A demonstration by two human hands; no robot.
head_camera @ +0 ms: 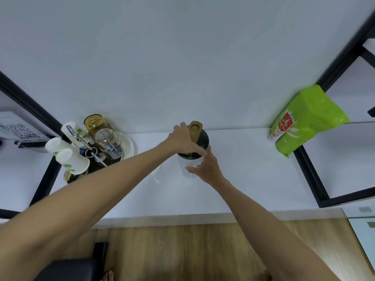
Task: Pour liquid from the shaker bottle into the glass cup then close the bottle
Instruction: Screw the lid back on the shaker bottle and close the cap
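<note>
White wall rises behind a white counter [243, 179]. At the right a green bag [310, 118] leans on the wall; at the left a tray [129, 147] holds upturned glasses and paper cups. Mid-counter stands the shaker bottle [192, 165]. The left hand [183, 141] closes its fingers over the black lid [203, 138]; the right hand [205, 169] wraps the bottle's body.

I see the shaker bottle [193, 151] standing on the table [243, 179], near the wall. My left hand [183, 139] is on its lid and my right hand [205, 169] is on its side. A tray [129, 148] of cups sits far left. A bag [304, 120] leans far right.
</note>
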